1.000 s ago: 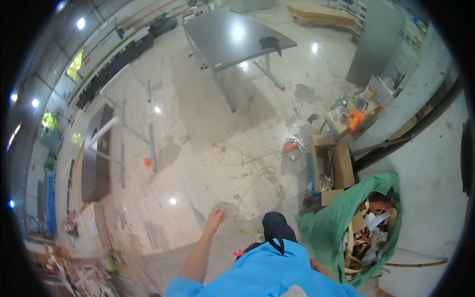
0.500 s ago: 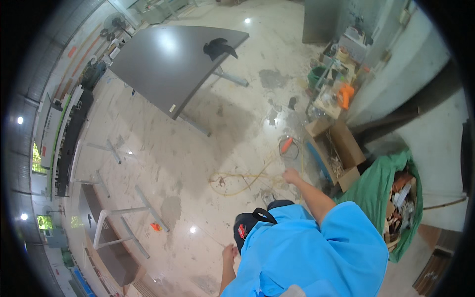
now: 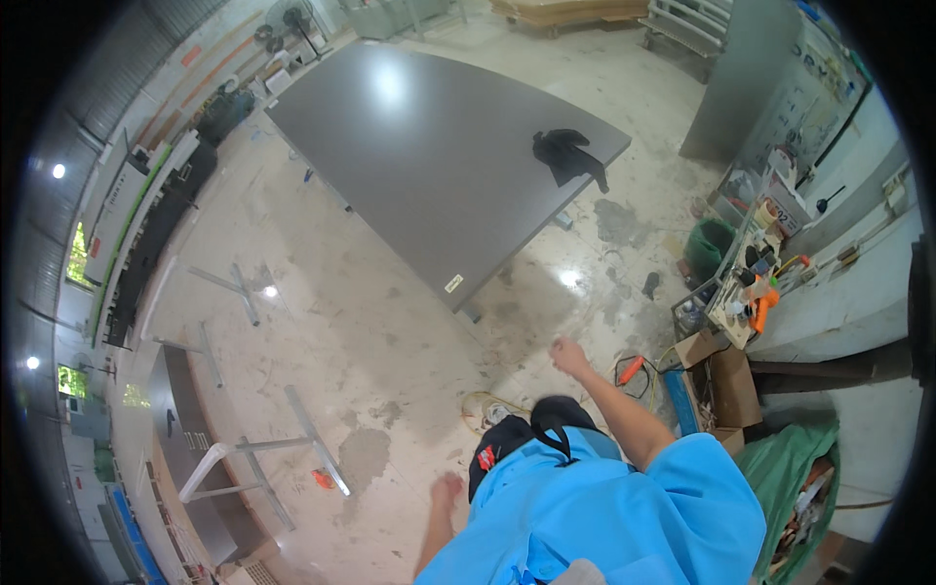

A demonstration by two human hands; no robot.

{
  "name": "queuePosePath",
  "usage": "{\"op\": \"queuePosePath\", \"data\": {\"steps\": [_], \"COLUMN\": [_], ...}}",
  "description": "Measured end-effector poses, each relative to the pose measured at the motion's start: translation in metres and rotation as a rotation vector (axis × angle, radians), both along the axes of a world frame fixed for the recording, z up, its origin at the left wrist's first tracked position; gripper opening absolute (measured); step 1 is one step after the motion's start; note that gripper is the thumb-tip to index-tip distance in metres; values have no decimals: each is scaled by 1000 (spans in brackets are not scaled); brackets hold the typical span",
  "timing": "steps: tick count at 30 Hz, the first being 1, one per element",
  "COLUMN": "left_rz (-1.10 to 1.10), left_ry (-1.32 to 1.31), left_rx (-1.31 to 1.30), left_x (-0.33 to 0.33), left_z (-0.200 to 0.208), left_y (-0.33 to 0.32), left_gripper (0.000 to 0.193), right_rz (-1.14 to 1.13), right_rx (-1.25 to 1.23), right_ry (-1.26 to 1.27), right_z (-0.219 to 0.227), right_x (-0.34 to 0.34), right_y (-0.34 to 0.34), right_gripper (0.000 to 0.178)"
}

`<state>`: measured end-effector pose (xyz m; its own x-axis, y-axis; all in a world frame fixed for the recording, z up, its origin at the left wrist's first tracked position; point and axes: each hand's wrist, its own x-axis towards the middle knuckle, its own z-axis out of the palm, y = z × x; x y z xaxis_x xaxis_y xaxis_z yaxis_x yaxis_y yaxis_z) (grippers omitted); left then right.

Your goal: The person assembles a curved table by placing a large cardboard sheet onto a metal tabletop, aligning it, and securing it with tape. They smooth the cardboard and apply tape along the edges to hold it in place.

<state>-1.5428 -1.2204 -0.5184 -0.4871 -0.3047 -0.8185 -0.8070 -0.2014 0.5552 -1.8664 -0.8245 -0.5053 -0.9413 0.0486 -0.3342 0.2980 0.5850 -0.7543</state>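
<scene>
- The right hand (image 3: 568, 357) hung in front of the body, over the floor, its fingers loosely curled; whether its grip was wide or narrow could not be told.
- The left hand (image 3: 446, 491) hung low beside the left thigh, blurred, so the state of its grip could not be made out either.
- The grey tabletop (image 3: 419, 175) stood ahead, its near corner pointing toward the person, well apart from both hands.
- A strip of floor (image 3: 522, 336) lay between the right hand and that near corner, leaving room to move along the edge.
- A pale sticker (image 3: 453, 283) sat at the near corner; black gloves (image 3: 565, 156), or something like them, drooped over the edge by the right corner.
- An orange-handled tool (image 3: 632, 369) lay on the floor just right of the right hand, with a cardboard box (image 3: 737, 385) beyond it, narrowing the room on that side.
- On the left, a metal stand (image 3: 317, 439) reached across the floor.
- The legs partly hid a yellow hose (image 3: 475, 409).
- The tabletop covered most of its own supports.
- A green sack (image 3: 795, 458) sat at the lower right, its contents hard to tell apart.
</scene>
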Motion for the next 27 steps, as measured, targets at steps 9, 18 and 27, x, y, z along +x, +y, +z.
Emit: {"op": "queuePosePath", "data": {"steps": [9,18,27], "left_rz": [131,-59,244], "left_ry": [401,69,-410], "left_rx": [-71,-45,51], "left_x": [-317,-252,-233], "left_z": [119,123,80], "left_y": [-144,-137,-197], "left_gripper": [42,39,39], "right_rz": [-378,-241,332], "right_rx": [115,877,617], "right_ry": [550,183,754], "right_z": [132,104,78], "right_x": [-311,-525,-539], "right_y": [43,59,-241], "right_gripper": [34,71,46]}}
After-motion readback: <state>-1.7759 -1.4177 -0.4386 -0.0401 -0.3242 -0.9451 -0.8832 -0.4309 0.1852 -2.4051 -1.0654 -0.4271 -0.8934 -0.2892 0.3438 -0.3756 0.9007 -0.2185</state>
